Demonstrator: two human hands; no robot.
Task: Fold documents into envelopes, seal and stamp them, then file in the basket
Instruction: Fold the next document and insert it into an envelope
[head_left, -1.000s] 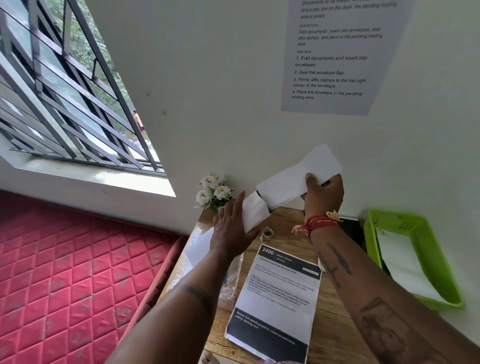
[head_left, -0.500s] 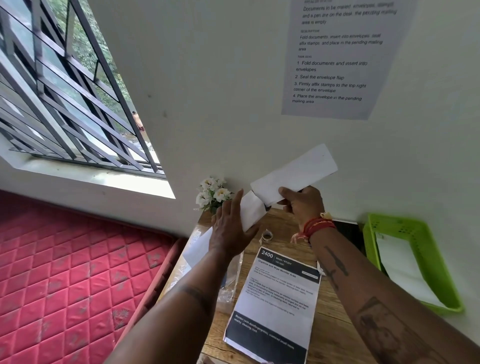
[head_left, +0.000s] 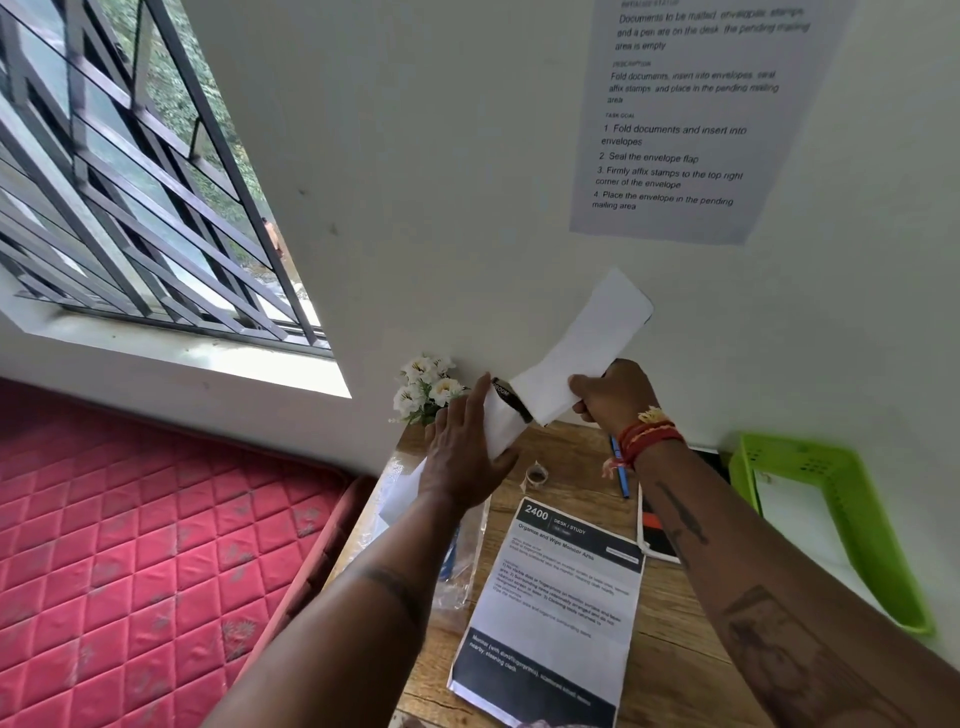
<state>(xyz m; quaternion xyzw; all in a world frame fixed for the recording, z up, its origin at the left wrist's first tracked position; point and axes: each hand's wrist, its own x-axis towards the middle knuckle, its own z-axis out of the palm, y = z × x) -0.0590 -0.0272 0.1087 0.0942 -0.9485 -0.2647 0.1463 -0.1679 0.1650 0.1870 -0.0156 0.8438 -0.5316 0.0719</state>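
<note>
Above the wooden desk (head_left: 571, 467), my left hand (head_left: 460, 457) holds a white envelope (head_left: 498, 423), fingers stretched along its back and thumb pinching its lower edge. A folded white document (head_left: 592, 338) sticks up and to the right out of the envelope's mouth, where a dark printed band shows. My right hand (head_left: 613, 397) grips the document's lower part, close to the mouth. The green basket (head_left: 852, 499) stands at the desk's right end against the wall, with white paper (head_left: 789, 519) lying inside.
A printed sheet (head_left: 561, 597) lies on the desk under my arms, beside a clear plastic sleeve (head_left: 462, 566). A small tape roll (head_left: 536, 474), a blue pen (head_left: 621, 467) and white flowers (head_left: 428, 387) are near the wall. A red mattress (head_left: 130, 545) is left.
My right hand has slid down the folded document from its upper end to near the envelope's mouth, and the document now tilts more steeply upward. The left hand has hardly moved.
</note>
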